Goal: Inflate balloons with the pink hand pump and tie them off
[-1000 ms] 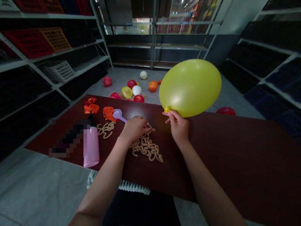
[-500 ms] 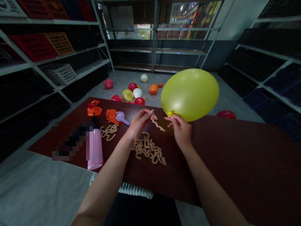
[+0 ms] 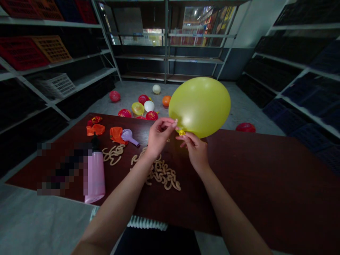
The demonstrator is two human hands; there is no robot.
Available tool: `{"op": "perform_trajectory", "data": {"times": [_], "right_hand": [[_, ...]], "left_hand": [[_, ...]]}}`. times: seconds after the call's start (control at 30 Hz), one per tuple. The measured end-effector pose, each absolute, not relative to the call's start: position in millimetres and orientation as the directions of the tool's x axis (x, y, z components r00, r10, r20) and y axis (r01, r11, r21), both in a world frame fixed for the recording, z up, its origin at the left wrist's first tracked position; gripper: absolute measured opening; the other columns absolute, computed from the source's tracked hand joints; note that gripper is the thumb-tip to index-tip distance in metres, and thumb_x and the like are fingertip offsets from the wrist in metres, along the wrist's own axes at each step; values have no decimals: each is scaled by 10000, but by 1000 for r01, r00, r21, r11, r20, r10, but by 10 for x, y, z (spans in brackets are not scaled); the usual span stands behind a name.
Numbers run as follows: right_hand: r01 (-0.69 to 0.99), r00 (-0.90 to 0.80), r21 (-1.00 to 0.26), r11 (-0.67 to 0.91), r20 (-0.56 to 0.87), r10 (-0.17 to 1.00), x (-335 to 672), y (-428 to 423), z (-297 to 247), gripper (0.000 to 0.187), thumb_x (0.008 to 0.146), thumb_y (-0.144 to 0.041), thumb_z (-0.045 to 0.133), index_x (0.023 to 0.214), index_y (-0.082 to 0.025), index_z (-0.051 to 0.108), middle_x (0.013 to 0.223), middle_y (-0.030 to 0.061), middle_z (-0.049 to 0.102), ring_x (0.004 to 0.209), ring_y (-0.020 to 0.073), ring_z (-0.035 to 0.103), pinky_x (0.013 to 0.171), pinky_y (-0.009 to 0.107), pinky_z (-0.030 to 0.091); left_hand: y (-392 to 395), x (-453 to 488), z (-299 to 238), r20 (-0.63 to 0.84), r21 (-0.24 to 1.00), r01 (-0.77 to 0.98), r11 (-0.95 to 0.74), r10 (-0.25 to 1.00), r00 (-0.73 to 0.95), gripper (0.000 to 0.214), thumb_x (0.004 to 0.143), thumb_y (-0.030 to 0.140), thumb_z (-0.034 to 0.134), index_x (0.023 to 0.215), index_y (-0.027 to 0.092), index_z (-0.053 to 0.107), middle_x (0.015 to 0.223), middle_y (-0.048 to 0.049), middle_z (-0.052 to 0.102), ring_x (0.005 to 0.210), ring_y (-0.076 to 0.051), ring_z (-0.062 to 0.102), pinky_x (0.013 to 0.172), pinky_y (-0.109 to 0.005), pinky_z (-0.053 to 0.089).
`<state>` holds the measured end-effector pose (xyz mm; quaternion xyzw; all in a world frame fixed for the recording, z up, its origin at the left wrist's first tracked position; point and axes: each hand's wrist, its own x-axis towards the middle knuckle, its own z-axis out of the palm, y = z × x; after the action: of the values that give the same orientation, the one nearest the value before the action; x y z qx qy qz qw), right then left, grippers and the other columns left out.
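Observation:
My right hand (image 3: 197,150) pinches the neck of a large inflated yellow balloon (image 3: 200,106), which floats out above the table's far edge. Close beside the neck, my left hand (image 3: 160,136) has thumb and forefinger closed on a tan rubber band; only a small bit of it shows at the fingertips. Beneath my left wrist lies a loose pile of tan rubber bands (image 3: 162,173) on the dark table. A smaller group of rubber bands (image 3: 114,153) lies farther left.
On the left of the table (image 3: 255,177) lie a pink pump (image 3: 95,177), orange balloons (image 3: 96,130), a purple balloon (image 3: 128,135) and a blurred-out object. Several inflated balloons (image 3: 149,106) rest on the floor beyond. Shelves with crates (image 3: 51,48) stand around.
My left hand has moved right, up to the balloon's neck. The rubber band that dangled from it is now mostly hidden. The view has shifted slightly to the right.

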<state>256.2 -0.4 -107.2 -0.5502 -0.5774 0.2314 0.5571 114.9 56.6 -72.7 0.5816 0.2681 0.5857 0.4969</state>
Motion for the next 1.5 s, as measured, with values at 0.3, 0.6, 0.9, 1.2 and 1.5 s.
{"op": "perform_trajectory", "data": {"times": [0.3,0.6,0.9,1.2,1.5], "right_hand": [[125,166,-951,283,302,939,2457,-95,-955,280,910,-490,599,1006,-259,724,875,10,768,575,130,672,536,272,514],[54,64,-949,311,314,947,2516,-99,-965,294,878,-524,636,951,-254,727,805,-6,748,535,123,663,509,274,514],[-9,44,-958,288,287,957,2561,-89,-921,214,831,-419,679,887,-222,743,684,-12,719,519,142,669,489,262,530],[-266,-209,-964,13,70,975,2578,-195,-817,591,817,-521,698,1326,-232,615,592,-34,661,422,159,635,339,227,458],[-401,-123,-913,80,140,982,2523,-254,-711,523,802,-635,668,1085,-200,731,525,-6,634,369,101,487,314,204,310]], "left_hand": [[388,1089,-755,496,868,-140,-476,828,262,153,901,288,685,981,187,768,1036,-68,772,989,-188,718,931,-355,565],[380,978,-748,608,775,-83,-626,704,367,253,905,369,684,1104,229,756,1120,-79,754,1052,-199,696,955,-369,543],[347,953,-727,782,441,59,-895,416,463,258,919,194,669,1166,238,728,1139,-54,754,1027,-177,697,910,-345,533],[98,955,-680,904,302,188,-935,343,255,240,924,99,633,1118,211,717,1043,-35,775,934,-162,710,856,-328,536],[152,973,-606,904,332,126,-935,354,239,159,931,126,640,1041,205,724,976,-28,781,882,-156,732,822,-324,543]]}}
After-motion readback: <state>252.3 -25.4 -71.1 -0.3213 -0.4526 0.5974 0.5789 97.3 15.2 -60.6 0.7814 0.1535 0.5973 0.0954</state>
